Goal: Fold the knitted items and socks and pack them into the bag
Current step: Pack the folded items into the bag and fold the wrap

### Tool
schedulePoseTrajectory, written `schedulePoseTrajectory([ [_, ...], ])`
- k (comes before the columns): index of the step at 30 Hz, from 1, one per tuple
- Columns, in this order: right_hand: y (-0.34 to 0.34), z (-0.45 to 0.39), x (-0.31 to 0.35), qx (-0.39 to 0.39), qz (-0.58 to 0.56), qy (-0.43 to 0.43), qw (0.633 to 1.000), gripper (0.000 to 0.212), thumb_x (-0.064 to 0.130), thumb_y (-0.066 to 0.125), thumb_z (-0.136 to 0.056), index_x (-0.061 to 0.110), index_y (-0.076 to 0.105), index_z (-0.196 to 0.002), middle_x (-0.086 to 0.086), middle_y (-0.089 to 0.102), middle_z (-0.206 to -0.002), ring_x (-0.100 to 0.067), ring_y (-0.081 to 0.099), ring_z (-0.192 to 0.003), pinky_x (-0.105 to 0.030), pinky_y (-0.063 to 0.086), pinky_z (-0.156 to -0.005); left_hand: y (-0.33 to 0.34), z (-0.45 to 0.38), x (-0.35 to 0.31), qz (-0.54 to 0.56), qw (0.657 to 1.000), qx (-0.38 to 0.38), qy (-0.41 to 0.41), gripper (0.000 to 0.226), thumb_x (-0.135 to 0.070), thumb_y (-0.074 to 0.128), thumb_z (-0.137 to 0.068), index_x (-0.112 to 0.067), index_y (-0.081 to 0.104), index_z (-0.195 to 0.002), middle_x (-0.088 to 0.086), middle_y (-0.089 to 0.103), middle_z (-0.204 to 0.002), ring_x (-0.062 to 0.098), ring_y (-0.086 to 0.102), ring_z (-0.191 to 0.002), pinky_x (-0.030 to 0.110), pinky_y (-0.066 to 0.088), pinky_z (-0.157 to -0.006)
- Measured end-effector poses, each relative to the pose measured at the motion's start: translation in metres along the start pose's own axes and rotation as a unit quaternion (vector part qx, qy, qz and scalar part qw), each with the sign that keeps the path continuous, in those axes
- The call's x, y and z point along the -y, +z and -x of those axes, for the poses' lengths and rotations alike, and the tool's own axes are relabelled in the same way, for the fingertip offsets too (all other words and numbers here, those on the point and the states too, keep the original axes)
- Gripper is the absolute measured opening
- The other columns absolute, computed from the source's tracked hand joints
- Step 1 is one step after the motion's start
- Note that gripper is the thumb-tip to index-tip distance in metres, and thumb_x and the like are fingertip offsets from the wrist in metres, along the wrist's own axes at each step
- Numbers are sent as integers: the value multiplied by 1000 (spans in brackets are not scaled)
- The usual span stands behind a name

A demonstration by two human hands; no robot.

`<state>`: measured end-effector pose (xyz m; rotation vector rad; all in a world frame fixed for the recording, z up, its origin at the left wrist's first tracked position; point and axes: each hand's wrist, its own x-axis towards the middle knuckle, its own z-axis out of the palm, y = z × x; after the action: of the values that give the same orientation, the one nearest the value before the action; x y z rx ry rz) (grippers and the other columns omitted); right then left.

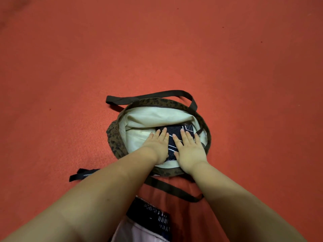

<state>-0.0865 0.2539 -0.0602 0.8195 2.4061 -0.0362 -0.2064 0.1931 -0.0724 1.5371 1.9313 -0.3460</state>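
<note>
Both hands are down inside the bag, palms flat. The left hand has its fingers straight and close together, lying partly on the cream lining and partly on the left edge of the folded dark knit. The right hand is spread flat too, fingers straight and a bit fanned out, pressing right on top of that knit. Neither hand is gripping anything, just flat palms on fabric.

The knit is navy with a white pattern, folded into a rough rectangle, sitting in the bottom of the bag toward the right side. It pokes out past the fingertips on the far side and shows in the gap between the two hands.

The bag itself is a brown spotted thing lying open on the red floor, with one dark strap looped over the far rim and another strap trailing near the arms. More dark patterned fabric lies between the forearms, close to the person, and a dark strip sticks out left of the left arm.
</note>
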Motion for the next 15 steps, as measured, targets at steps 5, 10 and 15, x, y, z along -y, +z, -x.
schedulePoseTrajectory([
  [5,-12,47,19,-70,-106,-64,990,59,32,38,-98,17,16,-151,-7,11,-159,-21,8,-146,-38,-5,-117,-7,59,14,99,993,-28,62,61,-31,43,-99,-11,17,-150,10,11,-159,24,12,-146,29,9,-118],
  [10,-21,99,25,-93,-175,-14,980,56,35,42,-97,18,26,-148,-7,36,-149,-22,32,-137,-34,19,-112,1,144,28,179,981,-63,44,41,-36,43,-98,-21,51,-136,-1,53,-139,19,46,-129,27,34,-107],
  [15,-5,155,48,-39,-347,79,934,50,39,42,-97,20,36,-143,-9,51,-138,-28,47,-126,-36,39,-102,30,204,38,235,970,-67,-6,50,-52,54,-89,-22,57,-130,-5,61,-128,14,56,-118,27,41,-101],
])
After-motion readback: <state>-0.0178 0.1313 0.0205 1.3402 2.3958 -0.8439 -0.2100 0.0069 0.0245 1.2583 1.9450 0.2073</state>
